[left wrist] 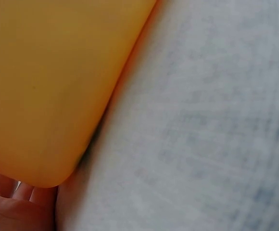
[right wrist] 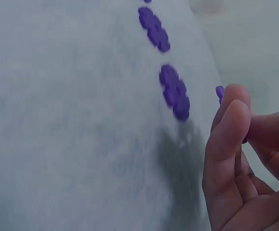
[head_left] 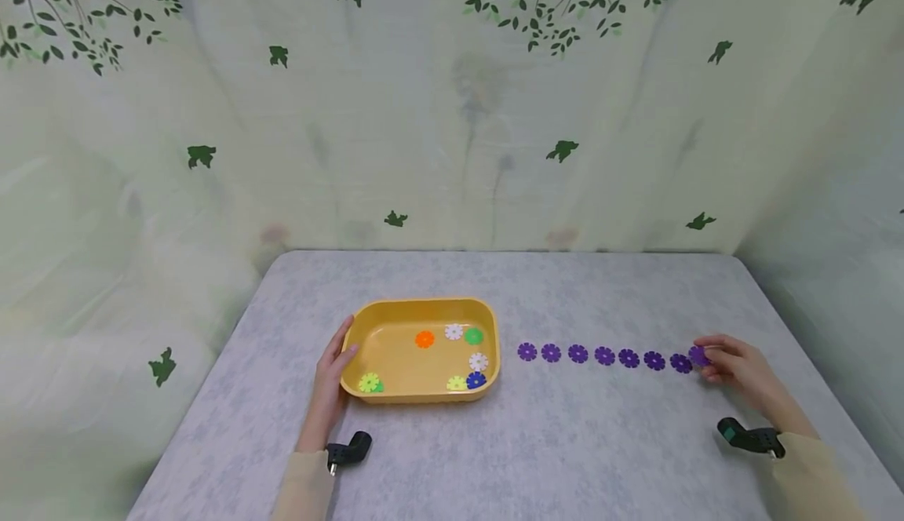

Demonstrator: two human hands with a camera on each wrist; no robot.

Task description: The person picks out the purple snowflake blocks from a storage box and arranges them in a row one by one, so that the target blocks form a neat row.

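Observation:
My right hand pinches a purple flower-shaped disc between thumb and fingers, at the right end of a row of matching discs. In the right wrist view only a small edge of the held disc shows past the fingertips; the row's last disc lies on the table beside the hand, whose shadow falls near it. My left hand grips the left end of a yellow tray, its thumb over the rim and its fingers along the outside wall.
Inside the tray lie several flower discs: an orange one, a dark blue one, plus white, green and yellow ones. Several purple discs run rightward from the tray across the grey table. A leaf-printed curtain hangs behind.

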